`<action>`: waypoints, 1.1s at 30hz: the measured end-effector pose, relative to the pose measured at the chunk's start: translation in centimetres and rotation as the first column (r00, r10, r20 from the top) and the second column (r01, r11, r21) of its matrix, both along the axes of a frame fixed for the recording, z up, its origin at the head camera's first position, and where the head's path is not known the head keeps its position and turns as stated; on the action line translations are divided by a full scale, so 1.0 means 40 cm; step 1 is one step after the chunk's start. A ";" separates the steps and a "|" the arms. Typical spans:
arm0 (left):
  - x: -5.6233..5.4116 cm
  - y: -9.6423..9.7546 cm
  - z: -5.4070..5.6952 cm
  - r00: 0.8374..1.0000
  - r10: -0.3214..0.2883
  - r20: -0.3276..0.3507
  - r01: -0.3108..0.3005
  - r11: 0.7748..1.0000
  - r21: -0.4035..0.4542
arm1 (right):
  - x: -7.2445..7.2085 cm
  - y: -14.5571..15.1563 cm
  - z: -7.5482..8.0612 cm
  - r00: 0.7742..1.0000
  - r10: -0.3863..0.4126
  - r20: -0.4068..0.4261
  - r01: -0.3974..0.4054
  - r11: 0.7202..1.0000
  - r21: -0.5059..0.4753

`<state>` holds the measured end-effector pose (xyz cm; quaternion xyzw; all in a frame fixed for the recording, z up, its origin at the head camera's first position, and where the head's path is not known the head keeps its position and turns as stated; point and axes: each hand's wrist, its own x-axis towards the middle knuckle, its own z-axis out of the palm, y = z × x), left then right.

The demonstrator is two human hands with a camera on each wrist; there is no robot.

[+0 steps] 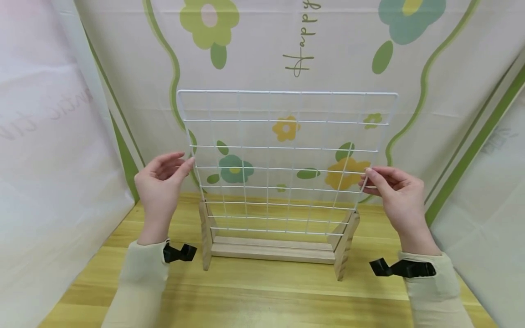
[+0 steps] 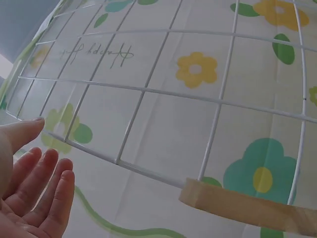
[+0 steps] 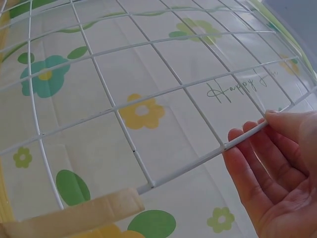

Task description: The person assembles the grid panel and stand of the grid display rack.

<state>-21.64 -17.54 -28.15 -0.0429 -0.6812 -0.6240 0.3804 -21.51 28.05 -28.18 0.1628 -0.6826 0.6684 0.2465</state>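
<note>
A white wire grid panel (image 1: 287, 93) stands upright in a wooden stand (image 1: 272, 253), its lower sides between the two wooden end pieces. At the panel's right edge, my right hand (image 1: 399, 196) pinches the side wire between thumb and fingers. My left hand (image 1: 157, 184) is at the opposite edge, its thumb tip at the side wire. In the left wrist view, the fingers of the left hand (image 2: 37, 193) stay loosely bent and apart from the thumb. The right wrist view shows the right hand's thumb (image 3: 290, 126) on the wire, with fingers behind it.
The stand rests on a yellow wood-grain table (image 1: 262, 296). A white cloth backdrop (image 1: 336, 59) printed with flowers and lettering hangs behind the panel. More white cloth (image 1: 49, 182) forms a wall at the left, and another at the right. A black strap (image 1: 180, 253) circles each sleeve.
</note>
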 end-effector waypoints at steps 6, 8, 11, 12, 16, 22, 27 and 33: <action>-0.014 0.005 -0.020 0.998 -0.039 0.042 0.042 0.997 -0.064 | 0.000 0.000 -0.003 1.000 -0.013 0.009 0.013 1.000 0.023; -0.020 0.005 -0.023 0.998 -0.051 0.027 0.052 0.997 -0.061 | 0.000 0.000 -0.006 1.000 -0.014 0.018 0.014 1.000 0.027; -0.025 0.005 -0.024 0.998 -0.059 0.016 0.060 0.996 -0.061 | 0.001 -0.001 -0.008 0.999 -0.017 0.028 0.016 1.000 0.025; -0.027 0.005 -0.024 0.998 -0.062 0.014 0.063 0.996 -0.063 | 0.001 -0.001 -0.009 0.999 -0.016 0.030 0.016 1.000 0.022; -0.029 0.005 -0.024 0.998 -0.065 0.009 0.065 0.995 -0.074 | 0.001 0.000 -0.010 0.999 -0.015 0.028 0.015 1.000 0.015; -0.030 0.007 -0.028 0.999 -0.054 0.003 0.054 0.995 -0.081 | 0.000 0.002 -0.015 1.000 -0.019 0.021 0.018 1.000 0.016; -0.032 0.007 -0.031 0.998 -0.056 -0.002 0.055 0.995 -0.079 | 0.000 0.004 -0.020 1.000 -0.014 0.017 0.013 1.000 0.015; -0.033 0.007 -0.036 0.998 -0.060 -0.003 0.060 0.996 -0.073 | -0.002 0.005 -0.026 1.000 -0.014 0.024 0.013 1.000 0.027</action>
